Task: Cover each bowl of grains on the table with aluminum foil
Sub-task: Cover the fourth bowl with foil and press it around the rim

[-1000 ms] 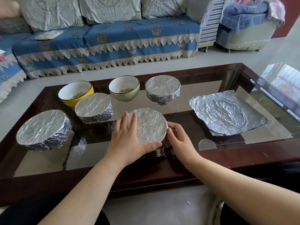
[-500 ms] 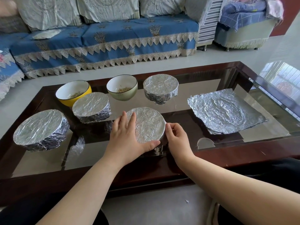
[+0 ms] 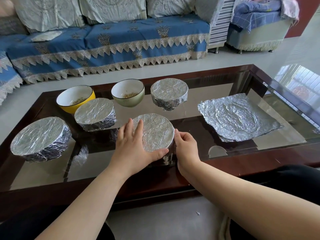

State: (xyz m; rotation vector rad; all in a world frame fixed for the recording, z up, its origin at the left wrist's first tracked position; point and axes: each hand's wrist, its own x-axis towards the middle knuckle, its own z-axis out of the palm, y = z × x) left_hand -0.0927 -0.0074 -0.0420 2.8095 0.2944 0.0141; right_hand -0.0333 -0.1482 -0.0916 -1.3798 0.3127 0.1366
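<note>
The left hand [image 3: 131, 146] is lying flat, fingers spread, on the nearest foil-covered bowl [image 3: 155, 131], steadying it while the right hand [image 3: 186, 146], fingers curled, is pinching foil against the rim at 3 o'clock. Spare foil sheets [image 3: 240, 116] are waiting at 2 o'clock. At 11 and 12 o'clock, the yellow bowl [image 3: 76, 99] and green bowl [image 3: 129, 94] are standing uncovered.

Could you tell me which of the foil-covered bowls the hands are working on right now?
The nearest foil-covered bowl, at the table's front edge. The left hand lies on its top and the right hand presses its side; the other three covered bowls stand untouched.
</note>
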